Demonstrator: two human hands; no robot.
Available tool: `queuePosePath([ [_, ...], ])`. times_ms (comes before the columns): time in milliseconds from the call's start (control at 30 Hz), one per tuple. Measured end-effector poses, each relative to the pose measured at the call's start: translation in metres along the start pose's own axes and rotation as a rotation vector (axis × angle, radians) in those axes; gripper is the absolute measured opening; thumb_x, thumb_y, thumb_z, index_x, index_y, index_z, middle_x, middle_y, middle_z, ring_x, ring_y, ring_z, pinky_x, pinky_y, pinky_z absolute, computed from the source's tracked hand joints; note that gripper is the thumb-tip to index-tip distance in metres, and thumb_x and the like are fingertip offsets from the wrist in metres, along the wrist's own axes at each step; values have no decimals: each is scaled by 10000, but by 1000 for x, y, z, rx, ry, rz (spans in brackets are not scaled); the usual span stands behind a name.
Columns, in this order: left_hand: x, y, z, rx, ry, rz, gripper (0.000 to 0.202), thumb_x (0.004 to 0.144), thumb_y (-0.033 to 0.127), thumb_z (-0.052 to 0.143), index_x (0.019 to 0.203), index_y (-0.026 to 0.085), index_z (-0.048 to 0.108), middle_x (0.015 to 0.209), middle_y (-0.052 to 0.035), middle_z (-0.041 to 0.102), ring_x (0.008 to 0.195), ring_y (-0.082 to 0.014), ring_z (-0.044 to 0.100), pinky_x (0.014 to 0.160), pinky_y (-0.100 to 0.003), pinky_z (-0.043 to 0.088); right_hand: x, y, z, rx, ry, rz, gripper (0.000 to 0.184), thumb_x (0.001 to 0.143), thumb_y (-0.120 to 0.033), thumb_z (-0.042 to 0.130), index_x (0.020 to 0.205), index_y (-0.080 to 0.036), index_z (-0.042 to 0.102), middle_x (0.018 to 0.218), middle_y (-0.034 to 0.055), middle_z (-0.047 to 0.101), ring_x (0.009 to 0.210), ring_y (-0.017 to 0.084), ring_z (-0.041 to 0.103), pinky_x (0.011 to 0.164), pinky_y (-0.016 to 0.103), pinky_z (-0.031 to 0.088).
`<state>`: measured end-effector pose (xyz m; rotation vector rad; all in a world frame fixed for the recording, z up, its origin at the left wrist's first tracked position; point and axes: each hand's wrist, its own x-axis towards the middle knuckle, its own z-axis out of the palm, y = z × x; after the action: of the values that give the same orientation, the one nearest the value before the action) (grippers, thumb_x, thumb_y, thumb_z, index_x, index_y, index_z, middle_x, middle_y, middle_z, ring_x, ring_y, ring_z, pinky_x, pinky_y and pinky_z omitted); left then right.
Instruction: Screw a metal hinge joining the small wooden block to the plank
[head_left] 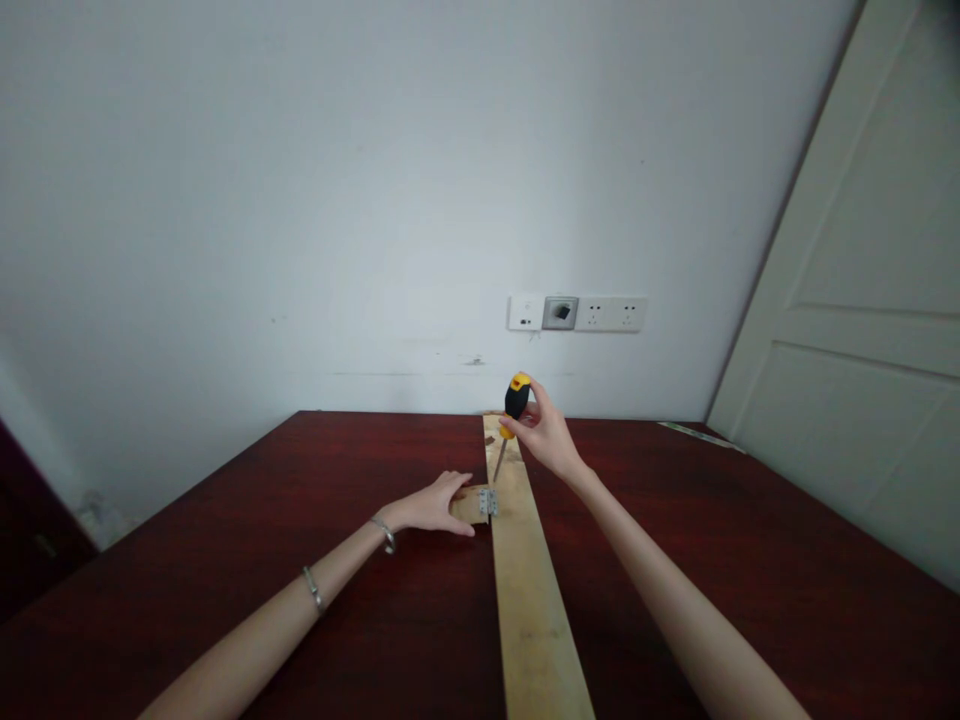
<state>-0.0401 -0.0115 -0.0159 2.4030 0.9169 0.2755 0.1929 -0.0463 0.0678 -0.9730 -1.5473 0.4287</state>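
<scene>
My right hand [546, 430] grips a yellow and black screwdriver [517, 398], held tilted with its tip down at the far side of a metal hinge [488, 501]. Whether the tip sits on a screw is too small to tell. The hinge spans the joint between a long wooden plank [529, 590] and a short wooden piece [466, 505] at the plank's left edge. Around that short piece is my left hand [437, 503], thumb on the near side and fingers on the far side.
Everything lies on a dark red table [360, 620] against a white wall. Wall sockets [611, 314] are above its back edge. A thin flat strip [701, 436] rests at the back right corner, near a white panelled door [862, 330].
</scene>
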Motion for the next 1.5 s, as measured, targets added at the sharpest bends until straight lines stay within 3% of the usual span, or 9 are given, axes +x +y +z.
queuePosePath([
  [600,4,-3,3,38,31,91,835,621,491,781,1313,134,482,1220,-125,476,1155,-284,442,1043,-417,347,-4,-3,4,-1,-75,-6,791,740,-341,662,1428,-220,290,810,15,685,609,161,639,594,295,524],
  [1500,3,-2,3,11,32,104,721,654,442,777,1261,161,507,1193,-95,465,1126,-262,436,1028,-413,355,-6,-1,9,-44,-98,-52,766,762,-276,644,1433,-201,280,750,-17,630,526,107,560,527,237,449],
])
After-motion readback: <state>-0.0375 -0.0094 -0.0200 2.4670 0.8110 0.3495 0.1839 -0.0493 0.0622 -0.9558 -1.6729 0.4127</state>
